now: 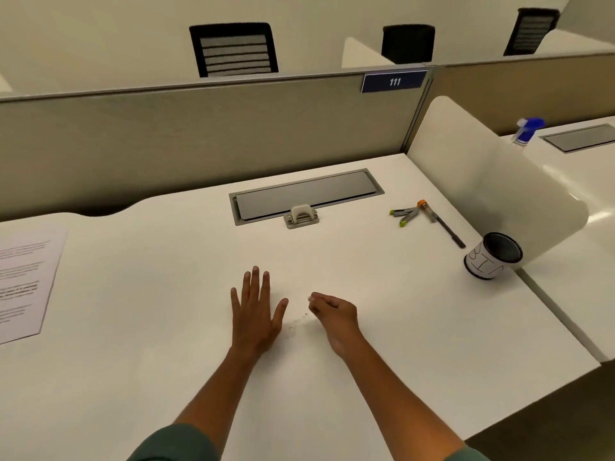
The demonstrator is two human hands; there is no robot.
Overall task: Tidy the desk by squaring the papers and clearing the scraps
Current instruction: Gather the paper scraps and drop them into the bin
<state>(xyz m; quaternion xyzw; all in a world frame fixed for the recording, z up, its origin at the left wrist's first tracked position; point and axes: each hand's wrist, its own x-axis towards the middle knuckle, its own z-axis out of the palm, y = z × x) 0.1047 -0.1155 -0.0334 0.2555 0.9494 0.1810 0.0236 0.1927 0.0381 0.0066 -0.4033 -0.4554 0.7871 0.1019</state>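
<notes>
White desk [332, 377]: papers [23, 281] sit squared far left of the right hand [332, 314], whose grip pinches scraps [311, 298]; specks [296, 322] remain beside it; left hand [256, 311] flat

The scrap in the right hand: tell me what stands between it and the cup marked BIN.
Nothing visible does. The right hand pinches a scrap, and only bare desk lies between it and the cup.

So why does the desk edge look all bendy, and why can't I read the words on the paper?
In the head view, the wide-angle lens curves straight lines, so the desk edge and partition bow. The paper sits at the stretched left border, so its print is smeared. Lighting is soft, with faint shadows under the left hand and right hand.
</notes>
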